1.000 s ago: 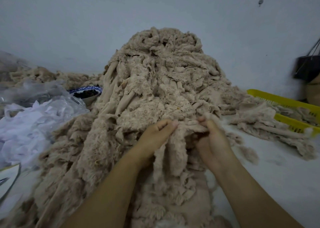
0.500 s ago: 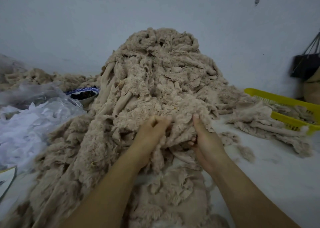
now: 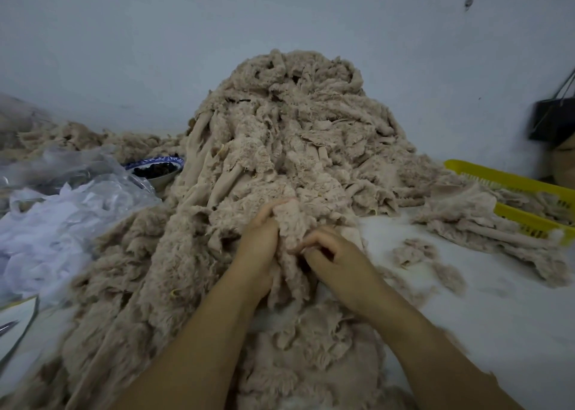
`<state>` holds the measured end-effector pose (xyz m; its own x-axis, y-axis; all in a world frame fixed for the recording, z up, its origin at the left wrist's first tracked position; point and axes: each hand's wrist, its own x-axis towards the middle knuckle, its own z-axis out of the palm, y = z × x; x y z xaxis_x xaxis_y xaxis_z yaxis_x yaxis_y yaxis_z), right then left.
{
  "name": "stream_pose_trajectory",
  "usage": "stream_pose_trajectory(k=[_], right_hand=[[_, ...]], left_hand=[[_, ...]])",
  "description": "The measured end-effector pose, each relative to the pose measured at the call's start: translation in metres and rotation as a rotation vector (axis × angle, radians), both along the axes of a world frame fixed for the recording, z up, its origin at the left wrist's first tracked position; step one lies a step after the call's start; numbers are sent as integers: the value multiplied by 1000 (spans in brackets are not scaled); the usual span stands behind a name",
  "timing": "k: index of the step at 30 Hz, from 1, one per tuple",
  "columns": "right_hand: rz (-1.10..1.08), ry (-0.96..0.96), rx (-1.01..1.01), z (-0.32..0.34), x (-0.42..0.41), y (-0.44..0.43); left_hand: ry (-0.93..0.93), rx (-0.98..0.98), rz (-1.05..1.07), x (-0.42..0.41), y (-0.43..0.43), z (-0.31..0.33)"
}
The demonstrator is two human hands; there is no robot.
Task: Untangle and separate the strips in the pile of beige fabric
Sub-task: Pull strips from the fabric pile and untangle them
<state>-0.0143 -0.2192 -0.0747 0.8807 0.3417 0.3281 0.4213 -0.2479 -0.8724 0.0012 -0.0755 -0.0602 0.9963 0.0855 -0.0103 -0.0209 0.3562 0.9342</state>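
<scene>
A tall pile of beige fabric (image 3: pixel 289 135) with frayed, fuzzy strips rises in the middle of the white surface and spills toward me. At its foot, my left hand (image 3: pixel 258 247) clutches a bunch of strips (image 3: pixel 291 241) from the left side, fingers curled over the top. My right hand (image 3: pixel 336 257) is closed on the same bunch from the right, knuckles up. The two hands sit close together with the bunch hanging between them. More strips lie loose below my wrists.
A clear plastic bag with white fabric (image 3: pixel 56 223) lies at the left, a blue-rimmed bowl (image 3: pixel 155 168) behind it. A yellow basket (image 3: pixel 529 198) holding beige strips sits at the right, small beige scraps (image 3: pixel 417 251) in front of it. A black bag (image 3: pixel 553 120) hangs by the wall.
Both hands have drawn closer together and slightly toward me, gathering the bunch of strips between them. My right hand has curled from an upward grasp into a closed grip.
</scene>
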Motion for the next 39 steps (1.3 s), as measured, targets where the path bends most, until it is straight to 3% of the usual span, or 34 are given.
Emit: stream_pose_trajectory(k=[2, 5, 12, 16, 20, 22, 24, 26, 28, 31, 33, 37, 39], right_hand=[[1, -58, -60, -1, 0, 2], [36, 1, 29, -2, 3, -2], [39, 139, 240, 6, -5, 1], [-8, 59, -56, -3, -7, 10], [-9, 114, -134, -13, -2, 1], [44, 245, 70, -9, -1, -2], [-18, 427, 656, 4, 8, -13], [-106, 451, 1210, 16, 18, -33], [-196, 470, 1349, 14, 21, -44], [-287, 534, 1108, -1, 19, -35], [-275, 544, 937, -4, 19, -26], [-214, 545, 642, -8, 21, -15], [-157, 558, 597, -10, 19, -12]], left_hand=[[62, -253, -83, 0, 3, 3], [68, -456, -128, 1, 7, 3], [-95, -532, -253, -11, 6, 14], [-65, -296, -183, -15, -3, 11], [-117, 385, -38, -16, -14, 8], [-247, 482, 113, -13, -12, 4], [-361, 552, 304, -13, -4, 3], [-427, 673, 451, -10, 4, 1], [-414, 808, 477, -4, 10, -4], [-221, 1188, 293, 5, 10, -16], [-174, 1342, 242, 7, 8, -23], [-477, 1137, 420, 4, 10, -19], [-669, 1077, 338, -3, 2, -12]])
